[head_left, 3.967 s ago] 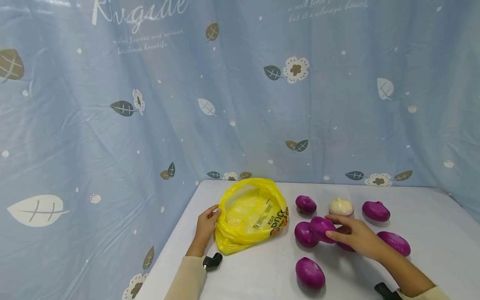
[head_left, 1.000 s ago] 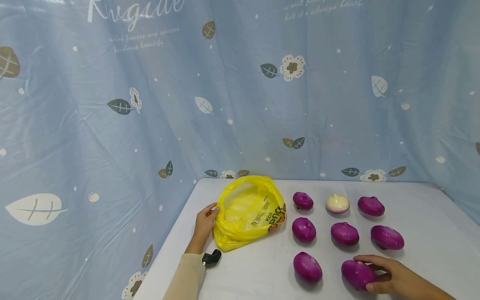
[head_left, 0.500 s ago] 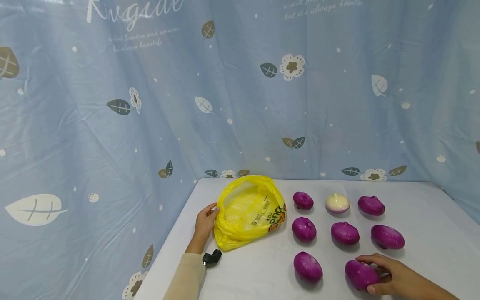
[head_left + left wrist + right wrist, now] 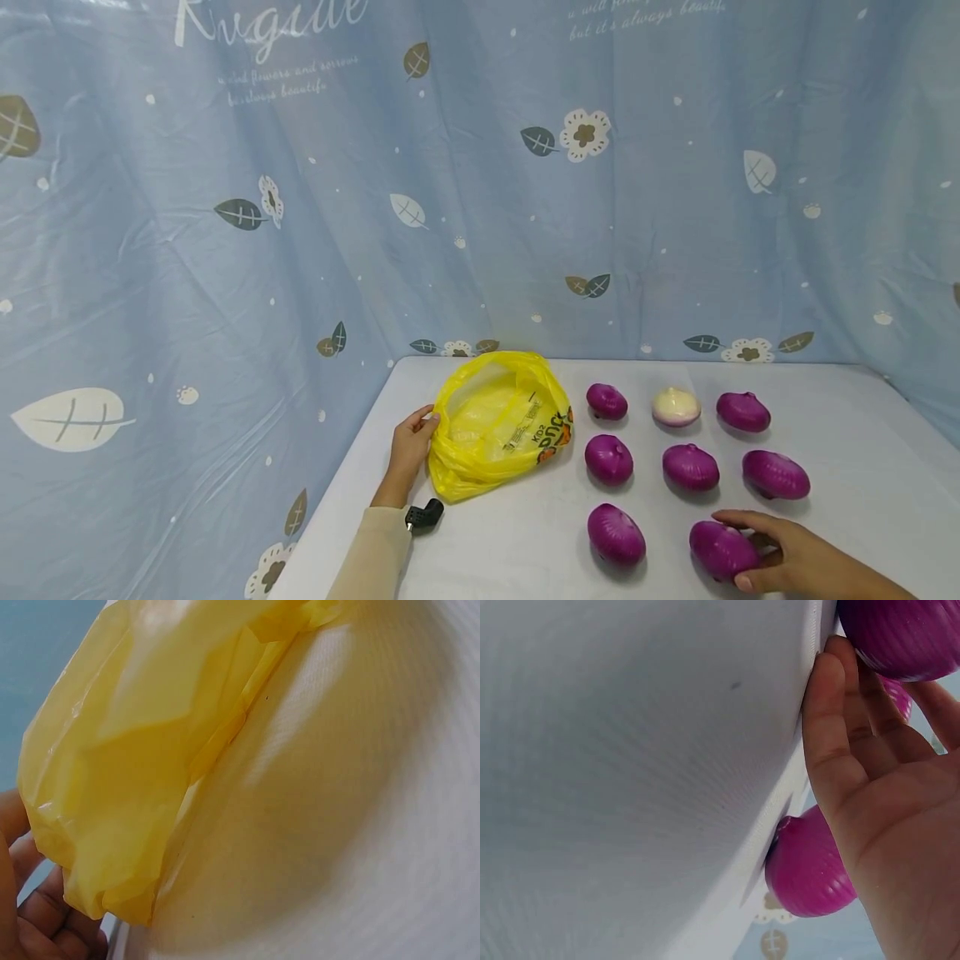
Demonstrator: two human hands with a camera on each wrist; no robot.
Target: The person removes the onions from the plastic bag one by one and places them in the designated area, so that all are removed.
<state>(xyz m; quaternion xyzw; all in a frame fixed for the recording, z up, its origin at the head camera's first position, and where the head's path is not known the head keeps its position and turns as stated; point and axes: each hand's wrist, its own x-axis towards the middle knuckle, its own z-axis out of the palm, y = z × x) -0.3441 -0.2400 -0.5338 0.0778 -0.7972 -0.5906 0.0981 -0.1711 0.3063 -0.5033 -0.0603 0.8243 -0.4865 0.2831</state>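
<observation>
A crumpled yellow plastic bag (image 4: 498, 425) (image 4: 135, 765) lies open-mouthed on the white table (image 4: 525, 542). My left hand (image 4: 411, 446) (image 4: 30, 915) grips its left edge. Several purple onions lie in rows to the bag's right, with one white onion (image 4: 676, 407) in the back row. My right hand (image 4: 780, 557) (image 4: 885, 810) holds the front-right purple onion (image 4: 718, 548) (image 4: 900, 637), which rests on the table, with fingers over its top and thumb on its near side. Another purple onion (image 4: 616, 535) (image 4: 806, 870) lies just left of it.
A blue leaf-printed curtain (image 4: 480, 183) hangs behind and to the left of the table. A small black device (image 4: 424, 515) sits at my left wrist. The table's left edge runs close beside my left arm.
Four seconds ago my right hand held a purple onion among the middle onions. That onion now rests at the front right under the hand. Over the last second almost nothing moved.
</observation>
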